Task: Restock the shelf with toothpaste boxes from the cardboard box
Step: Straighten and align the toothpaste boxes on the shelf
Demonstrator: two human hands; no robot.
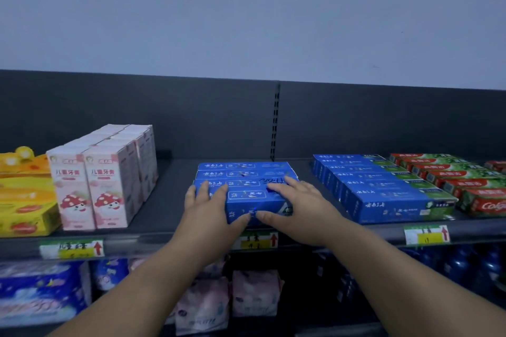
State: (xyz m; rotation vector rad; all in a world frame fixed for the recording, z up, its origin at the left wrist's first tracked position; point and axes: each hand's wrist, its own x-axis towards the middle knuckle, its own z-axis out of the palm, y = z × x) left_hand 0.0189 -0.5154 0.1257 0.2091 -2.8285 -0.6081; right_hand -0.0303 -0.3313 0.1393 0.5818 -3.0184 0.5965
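A row of several blue toothpaste boxes [246,172] lies flat in the middle of the dark shelf [175,194]. My left hand [208,208] rests on the left end of the front boxes, fingers straight on top and thumb against the front face. My right hand [298,205] lies over the right end in the same way, fingers flat on top and thumb at the front. Both hands bracket the nearest blue box [256,206]. The cardboard box is out of view.
Pink children's toothpaste cartons [106,186] stand to the left, yellow boxes [24,208] beyond them. A second row of blue boxes [383,186] and red-green boxes [460,183] fill the right. Price tags [71,249] line the shelf edge; soft packs [232,295] sit below.
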